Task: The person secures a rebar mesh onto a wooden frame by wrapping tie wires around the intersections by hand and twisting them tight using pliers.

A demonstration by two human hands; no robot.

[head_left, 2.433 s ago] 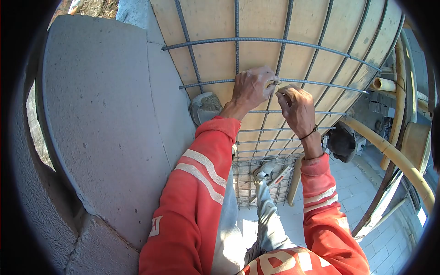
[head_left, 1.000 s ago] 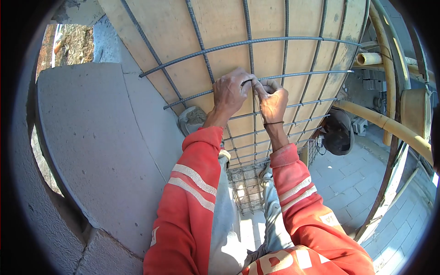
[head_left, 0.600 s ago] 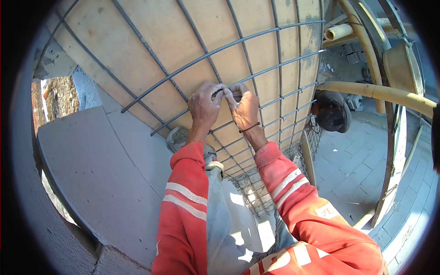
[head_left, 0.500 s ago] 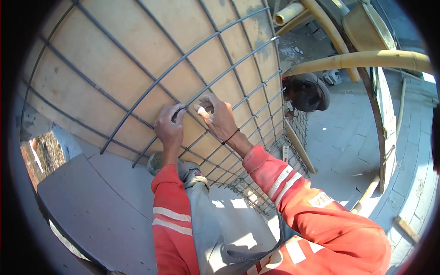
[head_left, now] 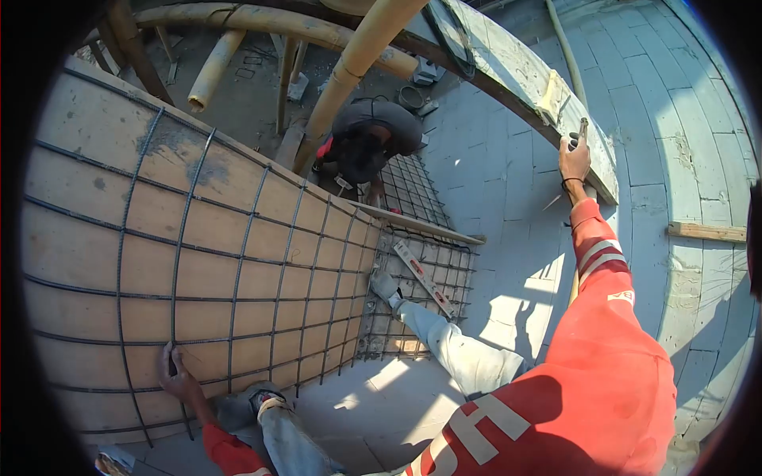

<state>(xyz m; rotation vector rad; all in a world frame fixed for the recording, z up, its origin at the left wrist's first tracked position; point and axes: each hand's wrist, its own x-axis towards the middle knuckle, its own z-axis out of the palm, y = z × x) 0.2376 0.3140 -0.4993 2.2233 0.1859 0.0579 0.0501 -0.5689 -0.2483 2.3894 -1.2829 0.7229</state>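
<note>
The left hand (head_left: 181, 381) is at 8 o'clock, its fingers curled and their tips touching the grid of steel bars (head_left: 198, 299) close to a spot where two bars cross; I cannot tell if it is pinching something small there. The bars spread from 7 to 11 o'clock, in front of a big wood board (head_left: 206, 319). At 2 o'clock, the right hand (head_left: 573, 163) is closed around a small dark tool (head_left: 584, 128), right by the long plank (head_left: 508, 47). To do this well, the left fingers should mark the crossing lightly, so the spot is easy to find again. The tool is best held snugly, with its tip away from the wrist and clear of the plank's edge. Both feet need to be steady before such a wide reach, and a tool must not drop near the other person (head_left: 381, 127) at 12 o'clock. The red top (head_left: 587, 397) has a big pale H on the front. Small letters on its sleeve look like "BA". The level (head_left: 425, 278) has a red mark too tiny to read.
</note>
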